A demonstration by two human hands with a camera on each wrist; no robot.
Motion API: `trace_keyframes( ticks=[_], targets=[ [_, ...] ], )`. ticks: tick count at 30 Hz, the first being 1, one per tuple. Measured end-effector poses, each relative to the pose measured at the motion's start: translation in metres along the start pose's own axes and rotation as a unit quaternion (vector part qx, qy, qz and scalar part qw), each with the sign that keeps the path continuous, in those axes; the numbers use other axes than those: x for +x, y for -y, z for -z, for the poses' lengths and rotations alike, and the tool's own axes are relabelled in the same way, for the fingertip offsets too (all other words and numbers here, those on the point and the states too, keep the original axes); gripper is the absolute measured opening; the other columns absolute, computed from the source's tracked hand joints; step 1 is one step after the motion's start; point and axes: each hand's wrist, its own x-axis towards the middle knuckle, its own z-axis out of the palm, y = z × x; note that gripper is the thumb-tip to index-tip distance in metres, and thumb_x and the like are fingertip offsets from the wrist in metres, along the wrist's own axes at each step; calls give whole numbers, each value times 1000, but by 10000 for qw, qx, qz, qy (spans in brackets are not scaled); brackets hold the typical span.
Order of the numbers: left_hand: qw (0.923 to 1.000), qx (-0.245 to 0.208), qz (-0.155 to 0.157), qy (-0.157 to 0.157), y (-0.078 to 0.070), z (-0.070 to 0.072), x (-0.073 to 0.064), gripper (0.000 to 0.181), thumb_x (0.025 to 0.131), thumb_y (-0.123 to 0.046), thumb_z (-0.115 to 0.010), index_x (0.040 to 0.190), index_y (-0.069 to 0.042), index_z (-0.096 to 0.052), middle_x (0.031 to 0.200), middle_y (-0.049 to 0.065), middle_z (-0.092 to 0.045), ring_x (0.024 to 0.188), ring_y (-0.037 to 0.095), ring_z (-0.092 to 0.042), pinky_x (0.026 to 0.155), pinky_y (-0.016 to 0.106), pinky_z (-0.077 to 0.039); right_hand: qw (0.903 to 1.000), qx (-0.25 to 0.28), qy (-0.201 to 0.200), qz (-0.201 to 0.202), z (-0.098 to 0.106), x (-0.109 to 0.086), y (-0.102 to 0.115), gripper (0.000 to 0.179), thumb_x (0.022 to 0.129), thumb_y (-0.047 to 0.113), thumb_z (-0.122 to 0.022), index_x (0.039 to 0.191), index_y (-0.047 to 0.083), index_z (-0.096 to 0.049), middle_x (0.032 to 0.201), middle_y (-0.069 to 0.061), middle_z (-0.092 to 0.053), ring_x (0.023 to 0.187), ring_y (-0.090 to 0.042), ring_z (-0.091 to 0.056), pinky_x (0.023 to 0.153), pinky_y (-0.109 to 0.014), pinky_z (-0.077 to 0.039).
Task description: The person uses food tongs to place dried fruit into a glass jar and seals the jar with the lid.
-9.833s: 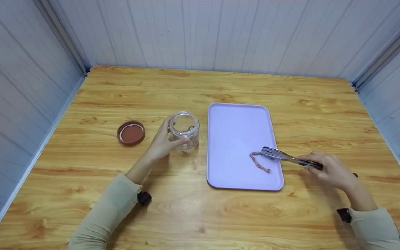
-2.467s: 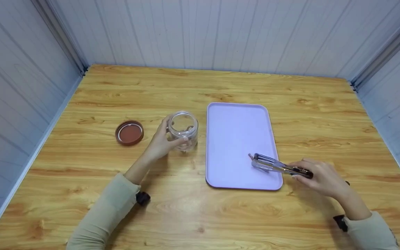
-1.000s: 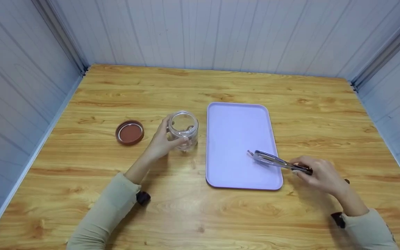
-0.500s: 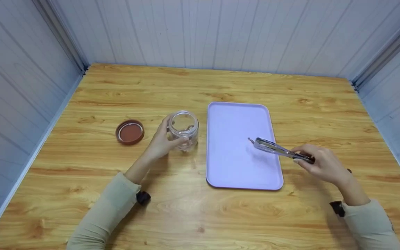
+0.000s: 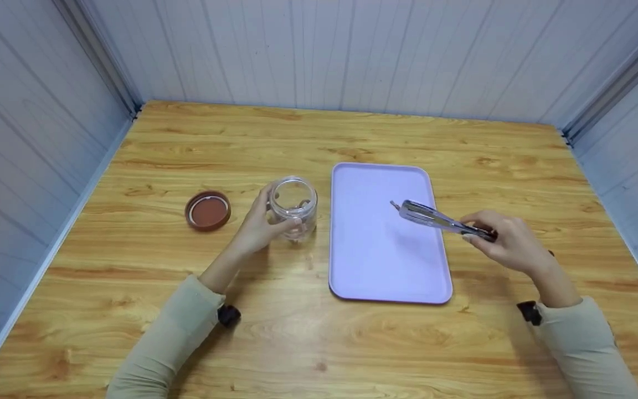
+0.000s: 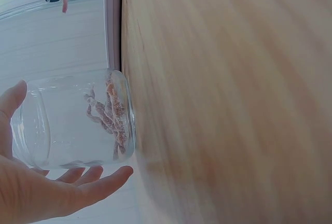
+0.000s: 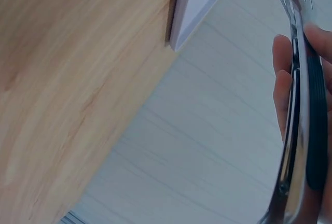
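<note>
My left hand (image 5: 255, 230) grips a clear jar (image 5: 307, 221) upright on the table, thumb and fingers around its side. Its mouth is uncovered, and several thin reddish-brown dried strips (image 6: 108, 112) lie at the bottom, seen in the left wrist view. With my right hand (image 5: 510, 241) I hold metal tongs (image 5: 430, 217) by their dark handles, squeezed together. One more reddish-brown strip (image 5: 394, 205) pokes out of the tongs' tips, above the lilac tray (image 5: 374, 260); the rest of it is hidden between the tips.
A brown-red lid (image 5: 208, 211) lies with its inner side up, left of the jar. The tray is just right of the jar on a wood-patterned table (image 5: 319, 332). Pale panelled walls (image 5: 319, 55) enclose the back and both sides.
The strip that lay on the tray is now pinched in the tongs. My right hand has lifted the tongs and moved them toward the tray's far end. The left hand and jar stay put.
</note>
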Motion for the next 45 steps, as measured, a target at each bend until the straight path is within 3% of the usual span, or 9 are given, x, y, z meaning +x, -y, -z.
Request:
trace_keyframes(
  ticks=[6, 9, 12, 19, 21, 32, 38, 45],
  targets=[
    [9998, -147, -16, 104, -26, 2, -10, 84, 73, -17, -73, 138, -6, -20, 137, 16, -25, 122, 31, -27, 98, 50, -15, 9999, -60, -62, 102, -1, 16, 1, 27, 72, -2, -68, 97, 6, -63, 77, 4, -59, 50, -2, -39, 43, -17, -31],
    [9998, -157, -39, 154, -33, 2, -13, 81, 75, -12, -71, 137, -5, -20, 136, 16, -25, 120, 34, -29, 97, 51, -17, 9996, -25, -133, 229, -3, 26, 4, 25, 72, -2, -68, 96, 5, -63, 76, 3, -60, 51, -2, -41, 43, -16, -32],
    [9997, -167, -48, 148, -31, 1, -12, 82, 74, -12, -71, 138, -5, -19, 137, 17, -25, 120, 34, -28, 97, 52, -17, 9994, 7, -151, 319, -4, 37, 8, 23, 73, -1, -68, 95, 6, -63, 76, 3, -60, 51, -2, -43, 43, -15, -33],
    [10000, -14, -66, 44, -1, 0, 0, 88, 70, -27, -75, 138, -15, -21, 137, 11, -27, 122, 30, -28, 99, 49, -16, 9982, 84, -138, 576, -10, 67, 17, 23, 74, 2, -68, 96, 7, -63, 75, 2, -61, 53, -4, -43, 44, -20, -34],
    [10000, 26, -71, 13, 1, -1, 1, 89, 69, -29, -75, 138, -15, -21, 138, 10, -27, 123, 28, -27, 99, 47, -16, 9978, 145, -108, 642, -13, 75, 20, 23, 75, 2, -68, 97, 6, -63, 76, 1, -61, 53, -4, -43, 44, -22, -34],
    [10000, 2, -95, -14, -2, 0, 0, 88, 69, -27, -75, 138, -13, -22, 137, 11, -28, 123, 29, -28, 100, 47, -15, 9946, 412, 105, 946, -27, 110, 38, 22, 78, 6, -66, 100, 7, -63, 80, 0, -59, 55, -7, -44, 47, -25, -37],
    [9999, 30, -108, -49, 3, -1, 2, 87, 70, -25, -75, 138, -14, -21, 136, 9, -30, 120, 31, -32, 98, 48, -18, 9928, 473, 157, 1090, -34, 123, 46, 22, 78, 7, -67, 100, 6, -62, 85, -3, -61, 65, -11, -53, 54, -28, -44],
    [9999, -30, -158, -28, 3, -1, 2, 85, 70, -23, -75, 137, -16, -23, 135, 7, -30, 120, 32, -32, 98, 47, -19, 9926, 553, 315, 1038, -39, 135, 55, 21, 80, 10, -65, 101, 6, -62, 83, -3, -62, 63, -11, -54, 53, -28, -44]
  ],
)
